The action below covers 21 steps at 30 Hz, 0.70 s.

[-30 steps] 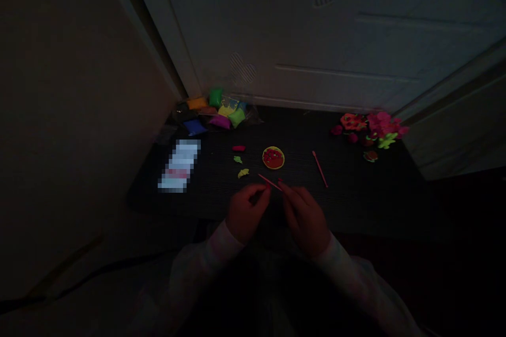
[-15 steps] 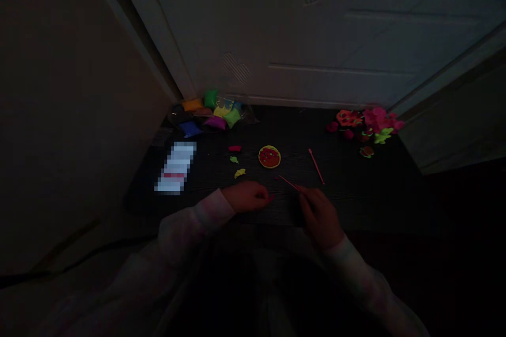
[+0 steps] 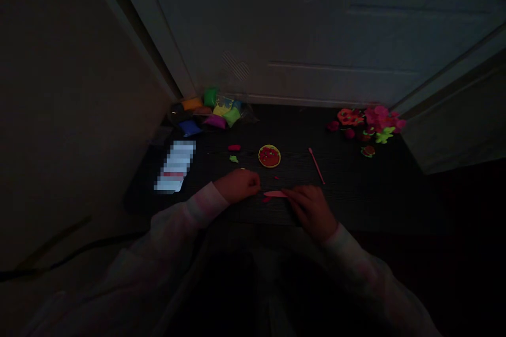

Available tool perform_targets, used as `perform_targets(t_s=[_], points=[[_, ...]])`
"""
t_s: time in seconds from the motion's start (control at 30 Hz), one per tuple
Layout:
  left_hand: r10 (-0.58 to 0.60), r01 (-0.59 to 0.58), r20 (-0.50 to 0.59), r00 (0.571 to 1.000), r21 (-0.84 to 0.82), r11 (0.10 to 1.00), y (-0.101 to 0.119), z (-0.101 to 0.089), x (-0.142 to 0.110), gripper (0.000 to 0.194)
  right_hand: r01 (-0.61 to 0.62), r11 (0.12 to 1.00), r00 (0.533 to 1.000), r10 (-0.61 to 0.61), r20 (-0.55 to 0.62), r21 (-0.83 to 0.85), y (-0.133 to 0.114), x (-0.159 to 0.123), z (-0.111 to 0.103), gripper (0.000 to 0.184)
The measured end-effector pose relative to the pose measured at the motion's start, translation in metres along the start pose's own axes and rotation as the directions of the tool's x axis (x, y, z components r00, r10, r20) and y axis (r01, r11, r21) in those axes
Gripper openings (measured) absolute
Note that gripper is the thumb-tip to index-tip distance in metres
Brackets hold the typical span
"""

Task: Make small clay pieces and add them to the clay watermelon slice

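My right hand [image 3: 313,209] grips a pink modelling-clay knife [image 3: 275,194], its flat blade pointing left over the dark table. Beside the blade's lower edge lies a red clay piece [image 3: 266,200]; whether they touch I cannot tell. My left hand [image 3: 240,186] is closed, thumb and fingers pressed together just left of the blade tip; anything inside is hidden. A small red clay bit [image 3: 276,178] rests above the knife. Farther back sits a round clay pizza [image 3: 269,157] with a yellow rim and red and green bits on top.
Left of the pizza are a red clay roll [image 3: 234,147] and a green clay piece [image 3: 233,159]. A pink stick tool [image 3: 317,166] lies to its right. Colourful clay packets [image 3: 215,121] fill the back left, near a bright pixelated panel [image 3: 175,166]. Clay figures [image 3: 380,119] stand back right.
My left hand has drawn back left and up from the red piece, covering most of the yellow clay piece. The knife has swung down and left, now showing its flat side near the red piece.
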<state>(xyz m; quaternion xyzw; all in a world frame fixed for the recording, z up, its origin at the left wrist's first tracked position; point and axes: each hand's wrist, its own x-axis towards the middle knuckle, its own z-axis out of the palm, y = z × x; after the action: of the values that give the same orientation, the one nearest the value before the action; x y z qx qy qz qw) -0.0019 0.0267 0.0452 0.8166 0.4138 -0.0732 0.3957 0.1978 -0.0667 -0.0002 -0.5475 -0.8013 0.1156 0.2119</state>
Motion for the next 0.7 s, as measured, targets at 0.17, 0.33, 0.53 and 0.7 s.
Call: perform_targets(t_s=[0.17, 0.33, 0.53, 0.7], points=[[0.181, -0.181, -0.387, 0.904, 0.036, 0.983, -0.002, 0.027, -0.026, 0.017, 0.1, 0.993, 0.993, -0.103, 0.061, 0.057, 0.005, 0.014, -0.003, 0.025], [0.183, -0.21, -0.556, 0.811, 0.016, 0.978, -0.006, 0.06, -0.031, 0.024, 0.124, 0.978, 0.985, -0.141, 0.095, 0.166, 0.004, 0.027, -0.005, 0.024], [0.086, -0.035, -0.573, 0.815, 0.099, 0.994, 0.0, 0.067, -0.026, 0.035, 0.021, 0.961, 0.998, -0.035, 0.046, 0.275, 0.008, 0.026, -0.008, 0.021], [0.074, 0.002, -0.529, 0.845, 0.143, 0.99, 0.005, 0.066, -0.024, 0.018, -0.121, 0.935, 0.991, 0.13, -0.006, 0.333, 0.012, 0.014, -0.015, 0.019]])
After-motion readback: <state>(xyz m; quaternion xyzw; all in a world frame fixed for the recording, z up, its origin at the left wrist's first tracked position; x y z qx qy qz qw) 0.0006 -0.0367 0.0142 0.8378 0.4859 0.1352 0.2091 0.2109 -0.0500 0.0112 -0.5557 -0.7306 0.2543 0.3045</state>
